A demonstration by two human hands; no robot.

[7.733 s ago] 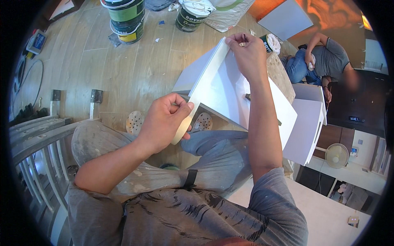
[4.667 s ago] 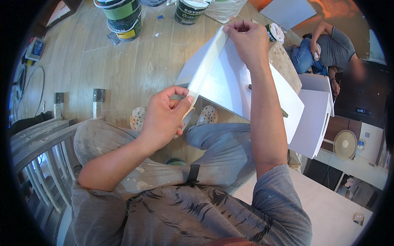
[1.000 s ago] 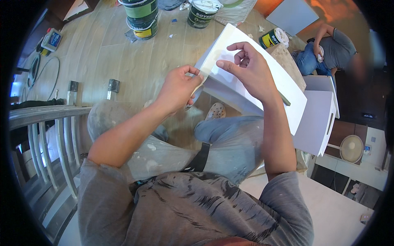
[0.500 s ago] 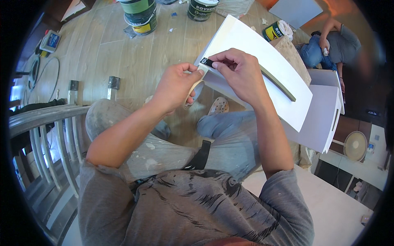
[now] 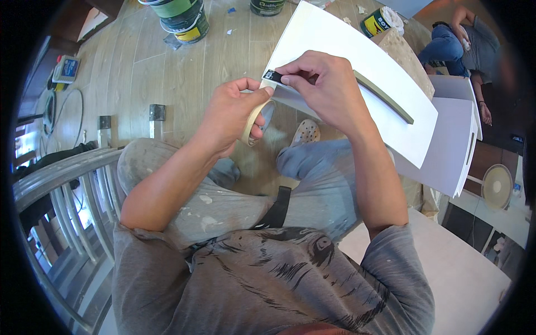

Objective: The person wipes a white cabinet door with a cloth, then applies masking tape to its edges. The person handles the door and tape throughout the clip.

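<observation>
My left hand (image 5: 226, 114) is closed round a roll of cream masking tape (image 5: 250, 124), its thumb and forefinger pinching near the left edge of a white panel (image 5: 321, 36). A pale strip runs from the roll up to that edge. Between the thumb and fingers of my right hand (image 5: 326, 84) is a small flat black piece (image 5: 272, 76) with a shiny end, held right at the panel's edge above the strip. What kind of thing it is, I cannot make out. Beyond my right hand, a long olive-brown bar (image 5: 385, 97) lies along the panel's face.
Paint buckets (image 5: 184, 22) stand on the wood-tiled floor ahead, and another paint can (image 5: 377, 23) is beyond the panel. More white panels (image 5: 446, 134) are at the right, near a seated person (image 5: 469, 42). A metal ladder (image 5: 67, 173) stands on my left.
The view has shifted a little, so the panel sits higher and the buckets are partly cut off. Both hands keep their grips, with the black piece still at the panel's edge.
</observation>
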